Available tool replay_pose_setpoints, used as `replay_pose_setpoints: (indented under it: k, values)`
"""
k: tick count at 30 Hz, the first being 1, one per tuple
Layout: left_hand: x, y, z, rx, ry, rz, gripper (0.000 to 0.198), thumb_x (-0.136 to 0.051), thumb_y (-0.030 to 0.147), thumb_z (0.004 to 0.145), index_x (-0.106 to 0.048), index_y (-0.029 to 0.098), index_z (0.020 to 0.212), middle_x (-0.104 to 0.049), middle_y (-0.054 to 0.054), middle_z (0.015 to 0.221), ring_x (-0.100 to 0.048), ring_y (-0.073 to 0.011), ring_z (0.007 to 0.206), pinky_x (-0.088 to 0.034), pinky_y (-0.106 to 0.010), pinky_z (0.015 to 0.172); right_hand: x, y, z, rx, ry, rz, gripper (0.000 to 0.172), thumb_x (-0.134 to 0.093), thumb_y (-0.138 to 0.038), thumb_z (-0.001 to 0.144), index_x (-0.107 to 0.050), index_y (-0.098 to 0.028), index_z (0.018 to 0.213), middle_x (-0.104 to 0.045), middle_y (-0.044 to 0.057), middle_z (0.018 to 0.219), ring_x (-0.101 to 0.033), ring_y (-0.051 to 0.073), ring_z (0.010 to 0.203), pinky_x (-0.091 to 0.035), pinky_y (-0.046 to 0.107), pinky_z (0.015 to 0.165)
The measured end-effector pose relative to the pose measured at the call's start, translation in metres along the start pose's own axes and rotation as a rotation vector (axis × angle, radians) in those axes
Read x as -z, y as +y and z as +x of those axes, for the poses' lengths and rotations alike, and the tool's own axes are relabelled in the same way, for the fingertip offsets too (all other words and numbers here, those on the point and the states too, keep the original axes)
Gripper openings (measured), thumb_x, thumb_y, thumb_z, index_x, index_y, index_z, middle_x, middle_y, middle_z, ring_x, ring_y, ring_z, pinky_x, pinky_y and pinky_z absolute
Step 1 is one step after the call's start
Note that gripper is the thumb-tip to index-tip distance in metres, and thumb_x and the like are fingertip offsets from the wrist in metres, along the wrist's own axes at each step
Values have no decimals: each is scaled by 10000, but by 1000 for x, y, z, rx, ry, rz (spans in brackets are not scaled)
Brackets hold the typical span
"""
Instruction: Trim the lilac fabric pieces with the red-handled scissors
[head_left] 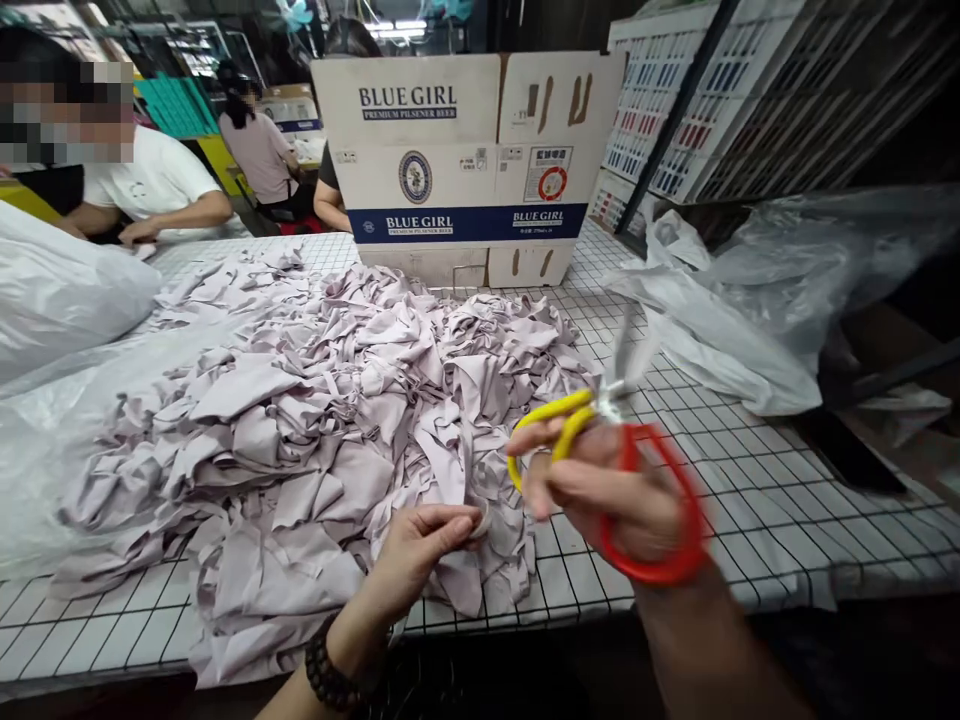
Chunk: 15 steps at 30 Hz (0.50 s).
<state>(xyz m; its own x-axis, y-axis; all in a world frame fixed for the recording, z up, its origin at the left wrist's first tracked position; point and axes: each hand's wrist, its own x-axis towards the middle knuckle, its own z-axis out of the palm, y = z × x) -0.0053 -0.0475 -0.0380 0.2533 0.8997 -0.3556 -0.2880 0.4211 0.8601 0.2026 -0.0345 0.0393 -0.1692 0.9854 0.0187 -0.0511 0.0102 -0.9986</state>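
My right hand [600, 495] grips a pair of scissors [634, 455] with one yellow and one red handle loop, blades pointing up and away, blurred by motion. My left hand [424, 545], with a dark bead bracelet on the wrist, pinches a piece of pale lilac fabric at the near edge of a large heap of lilac fabric pieces [315, 420]. The heap lies on a table with a white cloth gridded in black [750, 480]. The two hands are close together, the scissors just right of the pinched piece.
A Blue Girl beer carton [465, 160] stands at the table's far edge. Clear plastic bags [735, 310] lie at the right, a stuffed plastic bag [52, 290] at the left. Two other people sit at the far left and back. Racks of colour samples stand behind right.
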Motion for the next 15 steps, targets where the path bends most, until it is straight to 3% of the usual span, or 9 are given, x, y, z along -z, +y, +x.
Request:
replay_pose_setpoints:
  k: [2, 4, 7, 10, 12, 15]
  values:
    - [0, 1, -1, -7, -22, -29, 341, -857, 370, 640, -737, 118, 835, -748, -67, 773, -683, -177, 720, -534, -287, 749, -12, 21, 11, -112, -154, 85, 213, -694, -334, 807, -615, -221, 969, -675, 24, 987, -603, 122, 624, -533, 290, 625]
    - [-3, 4, -2, -46, -38, -88, 344, -862, 356, 638, -676, 128, 816, -741, -62, 778, -671, -152, 694, -518, -257, 704, -24, 48, 19, -174, -200, 104, 261, -730, -341, 755, -574, -222, 928, -659, 7, 877, -548, 99, 539, -481, 248, 514]
    - [-4, 5, -3, -86, 11, -196, 446, -865, 356, 638, -532, 173, 872, -721, -20, 724, -649, -128, 644, -488, -222, 640, -35, 77, 19, -201, -202, 127, 307, -733, -375, 756, -494, -235, 886, -585, -28, 781, -553, 110, 592, -475, 240, 553]
    - [-2, -1, -7, -43, 163, -255, 545, -870, 360, 633, -451, 190, 936, -709, 10, 695, -617, -99, 582, -448, -187, 584, -31, 81, 9, -169, -144, 121, 310, -728, -339, 784, -452, -257, 897, -539, -48, 824, -523, 91, 646, -450, 211, 601]
    - [0, -6, -10, 78, 236, -330, 589, -879, 341, 622, -431, 189, 973, -735, -19, 825, -607, -81, 566, -417, -172, 538, -23, 76, -2, -137, -118, 84, 289, -719, -326, 804, -462, -268, 924, -541, -42, 864, -521, 95, 692, -444, 204, 622]
    - [1, -11, -14, 236, 228, -431, 644, -884, 317, 613, -426, 182, 1045, -723, -57, 997, -530, -31, 478, -338, -157, 456, -12, 67, -16, -156, -180, 9, 267, -705, -385, 811, -522, -257, 958, -569, -16, 852, -515, 112, 666, -446, 223, 584]
